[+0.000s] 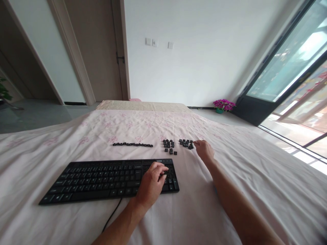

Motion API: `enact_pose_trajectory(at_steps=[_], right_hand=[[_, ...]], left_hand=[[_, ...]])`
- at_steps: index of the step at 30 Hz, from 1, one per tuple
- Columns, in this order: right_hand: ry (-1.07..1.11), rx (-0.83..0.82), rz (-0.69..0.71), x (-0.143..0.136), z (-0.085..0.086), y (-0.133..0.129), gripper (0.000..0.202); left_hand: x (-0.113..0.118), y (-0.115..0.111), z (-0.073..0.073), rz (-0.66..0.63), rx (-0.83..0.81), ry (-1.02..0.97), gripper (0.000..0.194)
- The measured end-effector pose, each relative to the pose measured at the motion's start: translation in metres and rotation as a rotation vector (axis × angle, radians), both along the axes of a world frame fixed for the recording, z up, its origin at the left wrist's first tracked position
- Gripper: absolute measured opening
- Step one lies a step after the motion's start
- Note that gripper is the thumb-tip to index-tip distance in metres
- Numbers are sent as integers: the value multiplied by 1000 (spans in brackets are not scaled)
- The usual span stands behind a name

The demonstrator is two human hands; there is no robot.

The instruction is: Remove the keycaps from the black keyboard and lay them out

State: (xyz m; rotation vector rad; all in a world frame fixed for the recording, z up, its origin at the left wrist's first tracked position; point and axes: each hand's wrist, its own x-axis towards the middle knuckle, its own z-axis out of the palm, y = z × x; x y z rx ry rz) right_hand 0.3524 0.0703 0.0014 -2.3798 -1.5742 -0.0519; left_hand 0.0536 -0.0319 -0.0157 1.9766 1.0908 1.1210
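A black keyboard lies at a slight slant on the pink-patterned cloth, with its top row of keycaps gone. My left hand rests over its right part, thumb and forefinger near the number pad, fingers partly bent; whether a keycap is between them is too small to tell. Beyond the keyboard lie a row of loose black keycaps, a middle cluster of keycaps and a right cluster. My right hand is at the right edge of that last cluster, fingertips pinched together at a keycap.
The cloth is wrinkled and covers the whole surface. A black cable runs from the keyboard towards me under my left forearm. Further off are a beige cloth, a pot of purple flowers, a door and a glass door.
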Motion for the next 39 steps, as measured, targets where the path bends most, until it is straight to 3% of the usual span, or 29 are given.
enact_pose_trajectory(at_steps=[8,20,26,32,39], right_hand=[[42,-90,-48,2,-2,6,31],[59,-78,-84,5,-2,7,34],[1,-26,-29,-1,7,-5,31],[-103,-88,109,-13,7,-13,28],[-141,-132,125,-12,8,-8,24]], left_hand=[[-1,-1,2,-2,5,7,35],[0,-1,3,3,0,11,34],[0,-1,0,4,12,13,33],[1,0,-2,1,4,17,33],[1,0,1,1,-2,26,31]])
